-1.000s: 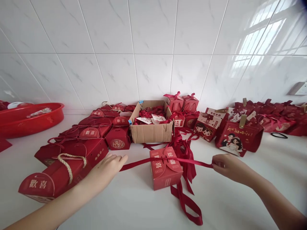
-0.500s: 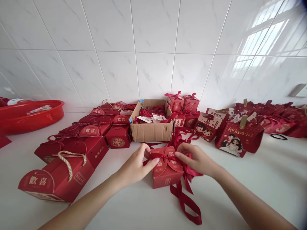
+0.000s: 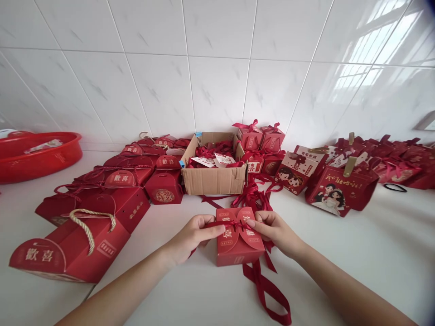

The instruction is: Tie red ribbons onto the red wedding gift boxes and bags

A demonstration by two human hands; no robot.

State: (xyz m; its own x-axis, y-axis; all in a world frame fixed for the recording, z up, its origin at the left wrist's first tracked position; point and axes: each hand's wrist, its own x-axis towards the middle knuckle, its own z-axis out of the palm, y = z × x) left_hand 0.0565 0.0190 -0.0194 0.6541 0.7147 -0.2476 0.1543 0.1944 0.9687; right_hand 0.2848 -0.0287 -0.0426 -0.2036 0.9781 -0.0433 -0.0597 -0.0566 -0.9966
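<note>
A small red gift box (image 3: 238, 246) with petal-shaped top flaps sits on the white counter (image 3: 374, 253) in front of me. A red ribbon (image 3: 231, 223) crosses its top. My left hand (image 3: 192, 235) pinches the ribbon at the box's left top edge. My right hand (image 3: 273, 228) pinches it at the right top edge. Both hands are closed on the ribbon, close against the box. Loose red ribbon (image 3: 268, 290) trails off below and to the right of the box.
An open cardboard carton (image 3: 212, 179) with ribbons and tags stands behind the box. Red handled gift boxes (image 3: 73, 246) crowd the left, printed gift bags (image 3: 340, 190) the right. A red basin (image 3: 37, 156) sits far left. A black hair tie (image 3: 394, 187) lies at right.
A second ago my hands held the ribbon stretched wide apart on either side of the box. They have come together and now pinch the ribbon right at the box's top.
</note>
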